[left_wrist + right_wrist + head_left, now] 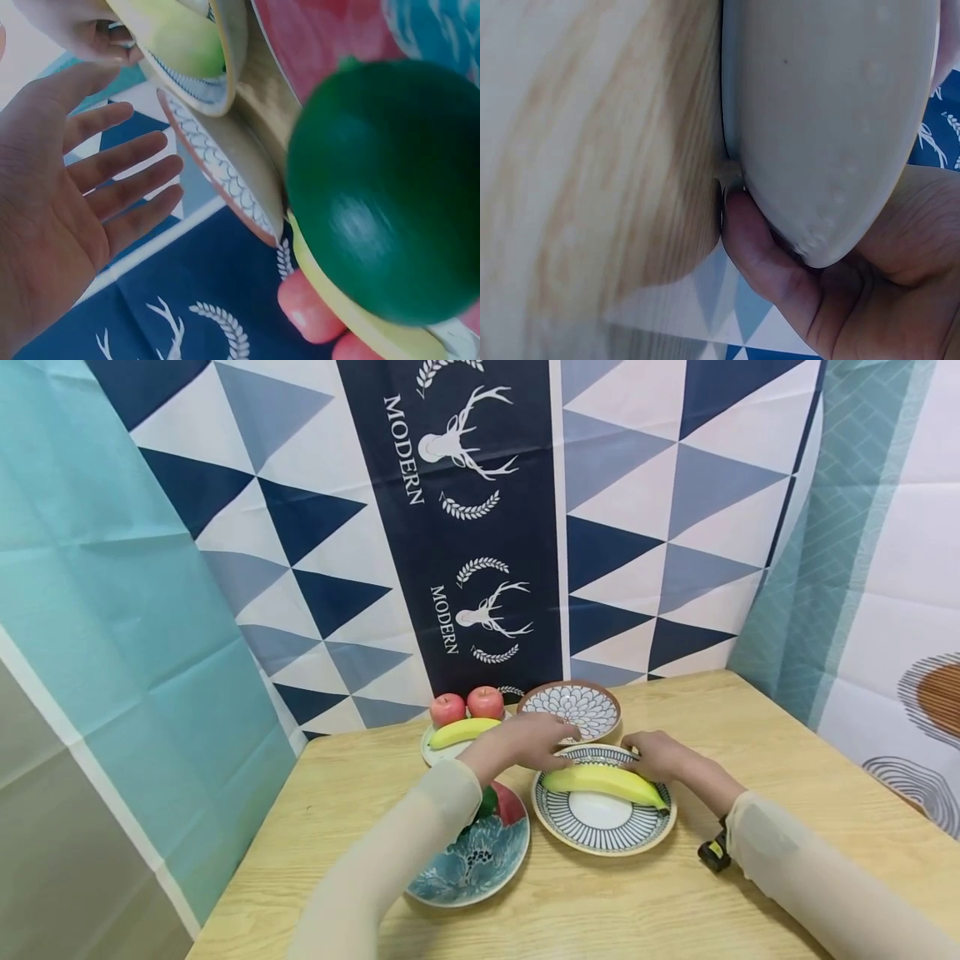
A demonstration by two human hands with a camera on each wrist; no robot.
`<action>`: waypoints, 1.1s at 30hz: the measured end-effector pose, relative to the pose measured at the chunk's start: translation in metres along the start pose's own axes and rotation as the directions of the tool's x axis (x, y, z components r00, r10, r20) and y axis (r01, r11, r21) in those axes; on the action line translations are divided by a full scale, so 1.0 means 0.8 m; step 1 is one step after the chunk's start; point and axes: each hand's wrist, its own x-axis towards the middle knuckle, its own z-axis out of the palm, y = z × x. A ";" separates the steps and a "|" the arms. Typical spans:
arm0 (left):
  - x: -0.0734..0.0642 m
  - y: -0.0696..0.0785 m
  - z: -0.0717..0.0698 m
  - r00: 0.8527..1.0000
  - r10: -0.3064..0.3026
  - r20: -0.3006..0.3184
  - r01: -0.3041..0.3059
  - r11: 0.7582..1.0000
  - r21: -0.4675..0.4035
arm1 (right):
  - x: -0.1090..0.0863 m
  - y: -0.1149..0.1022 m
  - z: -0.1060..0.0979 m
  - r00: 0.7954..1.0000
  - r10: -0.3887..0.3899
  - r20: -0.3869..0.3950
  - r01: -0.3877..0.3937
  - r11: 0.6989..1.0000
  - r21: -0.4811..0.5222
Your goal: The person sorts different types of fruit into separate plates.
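Wood-grain tabletop (315, 827) bears a striped bowl (598, 817), banana (603, 783) inside, right of centre. Right hand (657, 755) grips the bowl's far-right rim; left hand (534, 742), fingers spread, is at its far-left side, contact unclear. Bowl handling appears underway; lifting would call for a second hold.

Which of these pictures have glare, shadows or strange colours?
Head view: bright, the table fairly evenly lit; left wrist view: bluish tint, pale glare on the round green object; right wrist view: dimmer, with shadow on the table beside the plate.
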 end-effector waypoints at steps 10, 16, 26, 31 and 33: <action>-0.025 -0.042 -0.005 0.997 -0.077 -0.026 0.076 0.996 -0.038 | 0.001 -0.003 -0.004 1.000 0.012 0.012 -0.012 1.000 0.005; -0.040 -0.077 0.002 0.989 -0.151 0.000 0.151 0.989 -0.009 | 0.001 -0.005 -0.004 1.000 0.015 0.016 -0.015 1.000 0.011; -0.063 -0.119 0.017 0.942 -0.334 0.029 0.336 0.939 -0.079 | 0.000 -0.006 -0.003 0.999 0.024 0.026 -0.025 0.999 0.028; -0.067 -0.132 0.024 0.919 -0.389 0.063 0.392 0.919 -0.046 | 0.000 -0.003 -0.002 1.000 0.017 0.021 -0.018 0.999 0.027; -0.068 -0.136 0.028 0.914 -0.399 0.070 0.402 0.915 -0.036 | 0.000 -0.002 -0.002 1.000 0.022 0.022 -0.023 0.999 0.032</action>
